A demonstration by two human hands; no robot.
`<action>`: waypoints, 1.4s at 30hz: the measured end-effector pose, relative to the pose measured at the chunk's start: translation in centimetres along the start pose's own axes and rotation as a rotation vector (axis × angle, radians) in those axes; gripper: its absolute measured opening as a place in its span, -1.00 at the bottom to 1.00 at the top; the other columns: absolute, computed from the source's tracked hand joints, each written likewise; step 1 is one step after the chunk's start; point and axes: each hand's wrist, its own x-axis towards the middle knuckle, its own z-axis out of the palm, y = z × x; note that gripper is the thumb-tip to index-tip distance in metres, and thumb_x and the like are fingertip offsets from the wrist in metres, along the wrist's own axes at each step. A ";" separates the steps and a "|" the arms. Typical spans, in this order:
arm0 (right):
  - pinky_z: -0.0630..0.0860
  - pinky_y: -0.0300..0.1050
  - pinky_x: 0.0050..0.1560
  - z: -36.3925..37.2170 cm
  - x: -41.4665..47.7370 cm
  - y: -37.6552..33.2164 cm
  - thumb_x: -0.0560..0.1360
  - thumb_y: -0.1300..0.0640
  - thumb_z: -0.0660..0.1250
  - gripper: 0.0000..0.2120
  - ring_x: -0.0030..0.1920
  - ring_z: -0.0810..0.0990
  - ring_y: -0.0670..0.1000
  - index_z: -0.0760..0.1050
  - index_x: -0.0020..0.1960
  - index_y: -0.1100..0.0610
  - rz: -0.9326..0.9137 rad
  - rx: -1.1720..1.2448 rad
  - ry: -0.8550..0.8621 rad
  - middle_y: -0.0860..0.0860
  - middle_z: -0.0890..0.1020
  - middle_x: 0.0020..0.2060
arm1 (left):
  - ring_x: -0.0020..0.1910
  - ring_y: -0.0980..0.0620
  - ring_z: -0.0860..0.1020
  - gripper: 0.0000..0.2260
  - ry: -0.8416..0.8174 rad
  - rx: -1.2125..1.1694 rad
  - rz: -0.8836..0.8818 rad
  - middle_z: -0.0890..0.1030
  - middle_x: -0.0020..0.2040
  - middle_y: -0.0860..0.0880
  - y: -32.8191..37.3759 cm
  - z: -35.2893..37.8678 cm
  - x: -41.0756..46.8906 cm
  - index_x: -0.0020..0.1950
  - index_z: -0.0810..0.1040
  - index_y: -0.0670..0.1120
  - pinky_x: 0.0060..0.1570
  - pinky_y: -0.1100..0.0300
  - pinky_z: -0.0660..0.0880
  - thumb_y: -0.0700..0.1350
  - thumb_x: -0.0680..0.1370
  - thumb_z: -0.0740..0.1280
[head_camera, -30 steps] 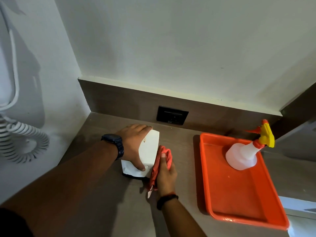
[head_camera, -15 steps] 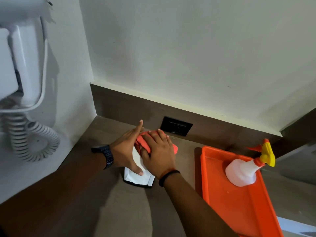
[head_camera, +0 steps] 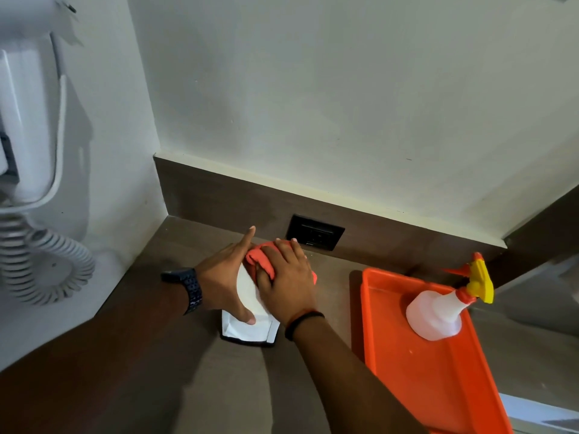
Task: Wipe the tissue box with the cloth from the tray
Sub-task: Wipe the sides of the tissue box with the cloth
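The white tissue box stands on the brown counter near the back wall, with a dark base at its near end. My left hand grips its left side, thumb at the near end and index finger pointing up. My right hand lies flat on top of the box and presses the orange-red cloth against its far end. The cloth bunches under my fingers and a bit shows past the right of my hand. Most of the box top is hidden by my hands.
An orange tray sits to the right with a white spray bottle with a yellow trigger in it. A black wall socket is behind the box. A white wall-mounted hair dryer with coiled cord hangs at left.
One second ago my right hand held the cloth against the box's right side. It has since moved up onto the top and far end of the box. The left hand keeps its grip.
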 end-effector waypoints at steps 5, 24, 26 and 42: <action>0.16 0.11 0.49 0.4 -2.7 0.1 0.53 -0.14 0.15 -0.54 0.53 0.26 0.14 0.46 0.36 -0.01 -0.116 -0.004 0.011 0.02 0.51 0.40 | 0.46 -0.06 0.19 0.40 -0.028 -0.003 0.006 0.16 0.53 -0.08 0.2 -0.1 -0.1 0.35 -0.52 0.19 0.41 0.00 0.23 0.11 0.08 0.68; 0.41 -0.12 0.28 -0.3 -2.6 2.1 0.56 0.01 0.29 -0.69 0.24 0.50 0.06 0.54 0.28 0.00 0.000 0.253 0.072 0.03 0.61 0.24 | 0.46 -0.04 0.16 0.32 0.081 0.063 -0.079 0.13 0.54 -0.05 0.7 0.8 -0.8 0.52 -0.20 0.04 0.42 0.04 0.19 0.21 0.05 0.63; 0.49 -0.14 0.09 -0.1 -3.4 2.9 0.53 0.05 0.34 -0.78 0.07 0.62 0.07 0.60 0.16 0.02 0.301 0.549 0.291 0.04 0.68 0.06 | 0.40 -0.09 0.27 0.26 0.270 0.091 -0.100 0.27 0.47 -0.11 2.0 2.7 -1.2 0.52 -0.03 -0.06 0.35 0.07 0.23 0.24 0.03 0.62; 0.54 0.13 0.25 -0.4 -6.9 8.5 0.52 0.18 0.38 -0.77 0.13 0.64 0.13 0.58 0.17 0.12 0.793 1.025 0.864 0.12 0.68 0.08 | -0.16 -0.05 0.57 -0.36 0.294 0.426 -0.140 0.57 -0.13 0.05 5.8 2.6 3.4 -0.09 0.55 0.05 -0.31 0.25 0.41 0.50 0.09 0.37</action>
